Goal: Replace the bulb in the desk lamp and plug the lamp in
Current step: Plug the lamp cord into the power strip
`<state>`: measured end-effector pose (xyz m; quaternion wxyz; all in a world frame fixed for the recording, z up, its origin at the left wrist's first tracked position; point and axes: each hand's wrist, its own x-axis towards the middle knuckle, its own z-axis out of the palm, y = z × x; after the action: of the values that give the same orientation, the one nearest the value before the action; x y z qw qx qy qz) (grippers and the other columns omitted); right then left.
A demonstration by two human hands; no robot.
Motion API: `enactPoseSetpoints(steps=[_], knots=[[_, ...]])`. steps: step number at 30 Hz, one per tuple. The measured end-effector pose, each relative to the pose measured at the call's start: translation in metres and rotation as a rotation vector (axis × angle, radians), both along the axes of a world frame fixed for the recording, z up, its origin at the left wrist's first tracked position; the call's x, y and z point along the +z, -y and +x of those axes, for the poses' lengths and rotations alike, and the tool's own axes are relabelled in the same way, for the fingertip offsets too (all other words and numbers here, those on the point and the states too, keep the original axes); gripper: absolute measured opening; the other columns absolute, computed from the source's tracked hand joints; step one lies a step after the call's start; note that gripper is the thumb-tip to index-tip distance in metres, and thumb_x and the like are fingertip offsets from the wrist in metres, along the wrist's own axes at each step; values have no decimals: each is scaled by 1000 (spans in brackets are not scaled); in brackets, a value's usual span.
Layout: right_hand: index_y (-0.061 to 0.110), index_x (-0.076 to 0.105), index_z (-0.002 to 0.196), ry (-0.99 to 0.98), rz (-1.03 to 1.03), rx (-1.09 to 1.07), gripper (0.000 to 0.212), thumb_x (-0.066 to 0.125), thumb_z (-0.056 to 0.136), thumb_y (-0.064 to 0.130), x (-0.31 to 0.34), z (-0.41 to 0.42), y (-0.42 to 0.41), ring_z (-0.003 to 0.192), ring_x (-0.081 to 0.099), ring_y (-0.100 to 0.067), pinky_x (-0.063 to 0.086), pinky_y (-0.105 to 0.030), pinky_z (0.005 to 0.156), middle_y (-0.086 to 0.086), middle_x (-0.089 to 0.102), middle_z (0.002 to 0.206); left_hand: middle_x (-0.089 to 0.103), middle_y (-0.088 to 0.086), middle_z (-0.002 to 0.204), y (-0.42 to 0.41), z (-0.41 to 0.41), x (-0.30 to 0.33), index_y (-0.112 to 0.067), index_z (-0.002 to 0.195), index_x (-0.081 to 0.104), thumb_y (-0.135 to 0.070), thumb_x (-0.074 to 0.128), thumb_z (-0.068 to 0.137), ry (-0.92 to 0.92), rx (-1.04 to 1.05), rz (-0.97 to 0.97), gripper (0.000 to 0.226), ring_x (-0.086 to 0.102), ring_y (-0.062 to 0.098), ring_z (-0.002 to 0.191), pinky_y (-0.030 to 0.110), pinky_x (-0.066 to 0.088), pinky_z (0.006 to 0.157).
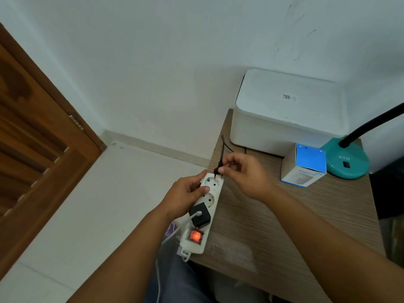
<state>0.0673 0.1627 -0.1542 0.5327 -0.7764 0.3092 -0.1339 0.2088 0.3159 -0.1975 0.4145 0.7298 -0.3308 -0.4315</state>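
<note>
Our left hand [185, 193] grips the white power strip [202, 212] at the desk [306, 215] edge; right hand [244, 173] pinches the lamp plug [218, 169] over its end socket. Lamp base [347, 159] reads "ATN", box [303, 164] "HUMIDIFIER".

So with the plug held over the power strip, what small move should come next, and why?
Probably push the plug straight down: the right hand pinches it with its pins at the end socket, apparently not seated, while the left hand grips the power strip, whose switch glows red.
</note>
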Motion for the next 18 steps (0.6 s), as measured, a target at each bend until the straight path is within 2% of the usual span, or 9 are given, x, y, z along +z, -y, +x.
enactPoseSetpoints(steps=[2, 5, 7, 9, 12, 14, 18], knots=[[24, 66, 90, -23, -109, 107, 9, 68, 89, 16, 0, 0, -6, 67, 60, 1, 46, -14, 62, 8, 66, 77, 66, -18, 121, 0, 0, 0, -21, 148, 49, -13, 67, 97, -4, -4, 0, 55, 64, -13, 106, 5, 48, 80], [23, 68, 93, -50, -280, 203, 6, 67, 90, 18, -9, 0, -9, 78, 59, 3, 42, -10, 66, 14, 62, 82, 66, -10, 130, 0, 2, -1, -22, 149, 48, -14, 67, 98, 2, -23, -2, 56, 63, -11, 109, 6, 48, 82], [22, 68, 95, -44, -350, 237, 8, 68, 89, 16, -13, 1, -10, 82, 57, 2, 41, -8, 68, 17, 59, 85, 63, -10, 133, 1, 3, -2, -22, 150, 47, -15, 68, 97, 5, -29, -5, 56, 61, -15, 109, 5, 47, 83], [19, 69, 97, -41, -409, 268, 9, 68, 89, 16, -16, 2, -9, 81, 57, 0, 43, -12, 70, 15, 60, 87, 63, -13, 131, 1, 4, -4, -23, 149, 48, -15, 68, 97, 9, -31, -3, 56, 60, -16, 108, 5, 47, 83], [16, 70, 98, -23, -450, 288, 10, 67, 89, 15, -17, 3, -7, 83, 58, -2, 48, -21, 73, 9, 63, 91, 64, -7, 135, 1, 4, -7, -24, 149, 48, -17, 68, 97, 3, -37, -10, 57, 62, -12, 112, 6, 48, 86], [14, 71, 99, -19, -475, 317, 11, 66, 89, 14, -16, 3, -6, 83, 58, -4, 49, -23, 73, 7, 65, 92, 61, -7, 139, 1, 4, -8, -24, 150, 47, -18, 68, 97, 12, -40, -14, 58, 57, -14, 114, 3, 45, 84], [14, 71, 97, -14, -483, 338, 10, 66, 89, 14, -19, 1, -4, 82, 58, -3, 49, -24, 71, 8, 65, 90, 58, -7, 143, 1, 5, -11, -26, 151, 47, -20, 69, 97, 15, -46, -12, 59, 51, 3, 133, 1, 44, 85]])
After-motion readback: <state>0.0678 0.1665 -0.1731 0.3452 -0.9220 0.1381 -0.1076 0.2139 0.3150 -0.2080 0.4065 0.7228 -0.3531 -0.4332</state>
